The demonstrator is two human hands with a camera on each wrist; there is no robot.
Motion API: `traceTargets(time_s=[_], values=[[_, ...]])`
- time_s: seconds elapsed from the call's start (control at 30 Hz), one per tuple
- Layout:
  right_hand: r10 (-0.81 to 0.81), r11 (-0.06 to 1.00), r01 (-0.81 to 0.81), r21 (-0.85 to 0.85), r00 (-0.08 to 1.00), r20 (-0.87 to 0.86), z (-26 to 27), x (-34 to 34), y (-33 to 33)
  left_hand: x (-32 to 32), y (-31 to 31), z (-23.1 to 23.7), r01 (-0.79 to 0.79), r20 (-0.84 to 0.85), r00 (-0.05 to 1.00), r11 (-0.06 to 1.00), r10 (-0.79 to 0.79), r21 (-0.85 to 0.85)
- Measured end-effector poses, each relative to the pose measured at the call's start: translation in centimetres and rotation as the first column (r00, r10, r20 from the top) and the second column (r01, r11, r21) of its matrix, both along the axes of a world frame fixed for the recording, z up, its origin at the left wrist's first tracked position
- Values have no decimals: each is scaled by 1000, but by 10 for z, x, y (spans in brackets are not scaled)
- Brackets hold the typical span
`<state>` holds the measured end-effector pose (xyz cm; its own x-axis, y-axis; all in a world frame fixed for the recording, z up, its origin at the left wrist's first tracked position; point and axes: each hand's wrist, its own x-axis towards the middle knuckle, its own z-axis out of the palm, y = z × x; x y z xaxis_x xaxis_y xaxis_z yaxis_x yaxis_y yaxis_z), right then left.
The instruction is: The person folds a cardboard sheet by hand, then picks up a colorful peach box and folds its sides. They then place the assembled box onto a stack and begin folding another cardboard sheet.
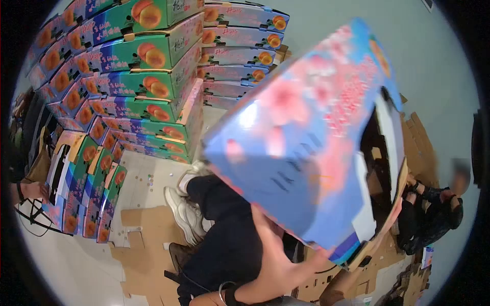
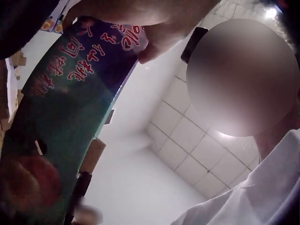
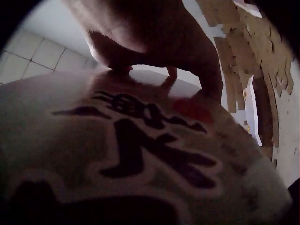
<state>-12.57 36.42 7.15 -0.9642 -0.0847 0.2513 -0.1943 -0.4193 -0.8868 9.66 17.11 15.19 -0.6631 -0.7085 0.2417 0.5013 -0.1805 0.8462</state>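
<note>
By the pale wall [image 1: 326,20], box stacks [image 1: 150,53] stand, seemingly finished. Above the person's legs [image 1: 219,250], left grip [image 1: 275,265] and right grip [image 3: 154,35] clasp a tilted box [image 1: 291,120]; I'd judge it folded, not yet stacked.

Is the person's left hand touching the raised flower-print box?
Touching: the left wrist view shows the left hand gripping the edge of the box.
</note>
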Motion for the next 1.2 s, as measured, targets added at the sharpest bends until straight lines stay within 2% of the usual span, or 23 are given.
traceTargets(time_s=[0.1,0.17,0.2,0.23,0.3,0.33,0.37,0.4,0.43,0.47,0.53,0.57,0.63,0.67,0.7,0.77,0.83,0.9,0.97,1.03,1.1,1.17,1.2], values=[[77,997,-77,-4,997,-30,18,-21,-23,-8,-12,-4,-2,-12,1000,997,3,82],[159,987,-159,-24,987,-25,26,-27,-33,-6,-19,-6,-91,154,987,957,50,276],[242,969,-242,-58,970,-11,27,-27,-35,-5,-24,-6,-102,196,980,947,42,305],[357,929,-355,-106,934,0,28,-27,-37,-5,-32,-8,-97,177,983,961,52,258],[393,917,-391,-81,919,12,26,-27,-40,-2,-50,-22,-55,197,980,958,-2,280],[-51,974,50,222,999,2,25,-29,-47,-2,-56,-29,-50,196,981,958,-7,282],[26,998,-31,53,996,84,28,-25,-54,-1,-61,-36,-81,235,972,947,5,312],[78,997,-74,-28,985,152,32,-15,-64,0,-65,-43,-111,275,961,933,14,343],[131,988,-111,-108,969,210,35,-9,-70,-1,-69,-49,-102,271,962,931,3,350],[122,990,-103,-101,972,202,36,-10,-71,-2,-73,-54,-89,257,966,915,-17,394],[38,999,-43,26,985,166,25,-15,-70,-6,-84,-67,-78,260,965,896,-43,436],[29,999,-35,31,987,159,17,-18,-71,-8,-90,-69,-67,252,966,895,-52,441],[92,996,-89,-27,978,186,9,-19,-74,-14,-102,-71,-66,229,971,852,-65,520],[123,992,-127,4,970,211,13,-11,-77,-19,-109,-82,-52,204,977,848,-67,528],[106,994,-110,10,974,201,15,-6,-81,-24,-116,-87,-31,192,978,846,-85,532],[-20,986,-20,166,972,236,16,3,-88,-35,-132,-93,-7,168,980,828,-105,561],[-13,984,-25,175,977,211,-4,7,-79,-50,-147,-99,-5,172,978,811,-118,585],[74,987,-118,105,933,353,-24,15,-68,-63,-166,-109,-13,162,982,823,-97,568],[92,981,-147,126,926,366,-28,29,-74,-76,-188,-116,8,146,983,823,-111,568],[-88,945,-27,327,939,333,-26,55,-91,-81,-211,-130,3,214,964,811,-158,585],[-117,913,-66,402,903,413,-32,64,-78,-82,-233,-150,62,174,963,794,-207,604],[48,751,-346,563,878,475,-26,55,-61,-79,-251,-168,97,244,937,856,-251,508],[80,679,-425,599,854,514,-33,39,-45,-77,-254,-179,76,266,933,855,-242,514]])
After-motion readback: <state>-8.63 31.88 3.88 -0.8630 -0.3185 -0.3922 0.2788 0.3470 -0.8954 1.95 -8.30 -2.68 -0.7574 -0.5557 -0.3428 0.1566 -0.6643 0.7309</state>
